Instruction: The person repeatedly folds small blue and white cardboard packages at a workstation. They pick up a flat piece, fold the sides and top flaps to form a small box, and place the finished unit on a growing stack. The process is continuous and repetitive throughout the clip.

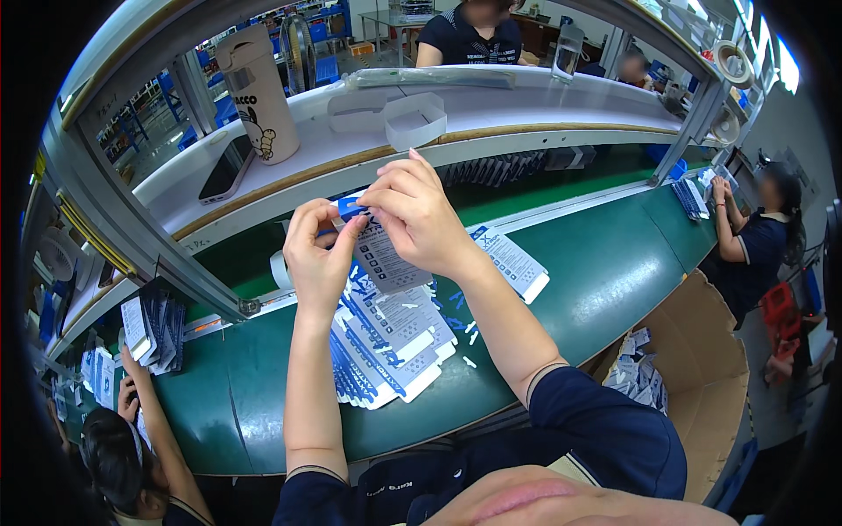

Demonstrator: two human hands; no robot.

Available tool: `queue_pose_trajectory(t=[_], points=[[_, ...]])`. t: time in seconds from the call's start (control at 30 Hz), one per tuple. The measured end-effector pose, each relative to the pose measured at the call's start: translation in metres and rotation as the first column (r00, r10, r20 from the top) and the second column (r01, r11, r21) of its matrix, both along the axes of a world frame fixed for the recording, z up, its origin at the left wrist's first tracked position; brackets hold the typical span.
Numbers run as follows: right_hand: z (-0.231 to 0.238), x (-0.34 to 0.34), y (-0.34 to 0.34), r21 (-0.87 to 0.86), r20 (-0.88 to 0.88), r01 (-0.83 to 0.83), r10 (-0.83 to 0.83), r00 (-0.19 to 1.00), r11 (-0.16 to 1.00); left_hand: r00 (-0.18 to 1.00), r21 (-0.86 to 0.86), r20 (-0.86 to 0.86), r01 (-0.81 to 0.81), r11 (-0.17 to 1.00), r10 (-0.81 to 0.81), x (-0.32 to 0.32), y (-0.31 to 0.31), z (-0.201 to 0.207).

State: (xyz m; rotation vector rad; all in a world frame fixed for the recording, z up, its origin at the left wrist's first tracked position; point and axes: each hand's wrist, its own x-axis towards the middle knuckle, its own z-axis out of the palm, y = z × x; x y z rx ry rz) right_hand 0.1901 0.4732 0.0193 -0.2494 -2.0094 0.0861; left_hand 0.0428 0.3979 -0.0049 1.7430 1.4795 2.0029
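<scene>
Both my hands are raised over the green workbench, pinching the blue top end of a flat printed carton [390, 254]. My left hand [311, 250] grips its left corner between thumb and fingers. At the right corner, my right hand [417, 210] is closed on the same end with thumb and forefinger. Below hangs the carton's pale body, above a fanned stack of similar flat cartons [377, 351]. Small blue and white paper scraps [471, 337] lie on and beside the stack. Another flat carton [509, 263] rests under my right forearm.
The shelf ahead carries a tumbler [263, 101], a phone [228, 168] and a white paper ring [414, 123]. A large cardboard box [710, 394] with crumpled pieces stands at the right. Co-workers handle cartons at far left and right; another person sits beyond the shelf.
</scene>
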Motion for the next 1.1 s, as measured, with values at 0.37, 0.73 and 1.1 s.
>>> queue_pose_trajectory(t=[0.37,0.73,1.1], points=[[-0.003,-0.004,0.000,-0.130,-0.004,-0.113,0.113,0.994,0.985,0.992,0.004,-0.124,-0.027,1.000,0.027,-0.009,0.003,-0.004],[-0.003,-0.003,0.000,-0.112,-0.010,-0.059,0.058,0.998,0.992,0.983,0.036,-0.171,-0.057,0.998,0.063,-0.001,0.000,0.003],[-0.005,0.000,0.000,-0.187,0.058,-0.112,0.124,0.991,0.976,0.968,0.023,-0.250,-0.003,1.000,0.009,-0.008,-0.004,0.003]])
